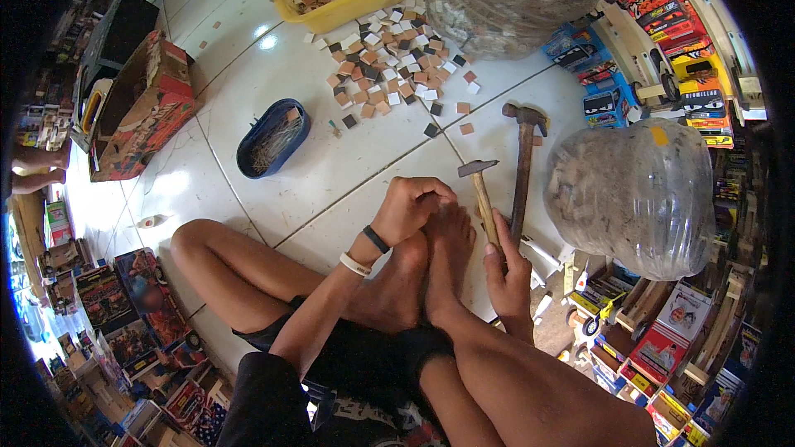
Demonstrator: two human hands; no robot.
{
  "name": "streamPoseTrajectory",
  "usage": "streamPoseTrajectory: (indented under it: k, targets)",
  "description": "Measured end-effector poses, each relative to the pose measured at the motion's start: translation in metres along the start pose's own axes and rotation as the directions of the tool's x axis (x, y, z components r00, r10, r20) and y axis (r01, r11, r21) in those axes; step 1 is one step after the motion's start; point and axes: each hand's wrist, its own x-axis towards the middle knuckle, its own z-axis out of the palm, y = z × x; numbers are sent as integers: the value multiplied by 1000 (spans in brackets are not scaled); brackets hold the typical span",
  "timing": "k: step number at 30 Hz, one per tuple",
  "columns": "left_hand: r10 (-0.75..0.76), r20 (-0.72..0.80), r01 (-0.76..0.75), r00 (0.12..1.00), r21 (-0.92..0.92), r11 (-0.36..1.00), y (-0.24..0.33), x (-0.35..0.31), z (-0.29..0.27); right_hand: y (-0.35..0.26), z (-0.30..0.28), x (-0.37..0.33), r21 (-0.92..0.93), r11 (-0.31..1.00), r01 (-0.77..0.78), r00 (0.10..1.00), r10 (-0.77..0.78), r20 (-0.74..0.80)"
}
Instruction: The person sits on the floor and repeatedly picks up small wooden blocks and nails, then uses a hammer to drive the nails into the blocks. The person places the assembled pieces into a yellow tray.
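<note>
My right hand is closed round the pale wooden handle of a small hammer, its metal head raised toward the far side. Beyond my foot, my left hand is curled with fingers drawn together by the toes; whatever they may hold is hidden. A larger hammer with a dark handle lies on the tiled floor just right of the small one. Farther left stands a blue oval tub holding what look like thin nails. Small square pieces in white, tan and black are scattered ahead of my hands.
A yellow basin of similar squares stands at the far side. Two bulging clear plastic sacks sit right and far right. Wooden toy trucks line the right and lower left. A worn red box stands left, near another person's bare foot.
</note>
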Motion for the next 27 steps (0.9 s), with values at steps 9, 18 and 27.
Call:
streamPoseTrajectory:
  k: [9, 18, 27]
  targets:
    - [-24, -167, 30, 986, 29, 999, 2, -6, 5, 8, 4, -9, -13, 1000, 4, 1000, -5, -10]
    - [188, 141, -197, 972, 53, 979, 4, -2, 3, 9, 6, 3, -65, 984, 166, 983, -170, -68]
    - [210, 83, -220, 974, 144, 965, 2, -11, 8, -12, -15, -19, -28, 989, -145, 988, 147, 45]
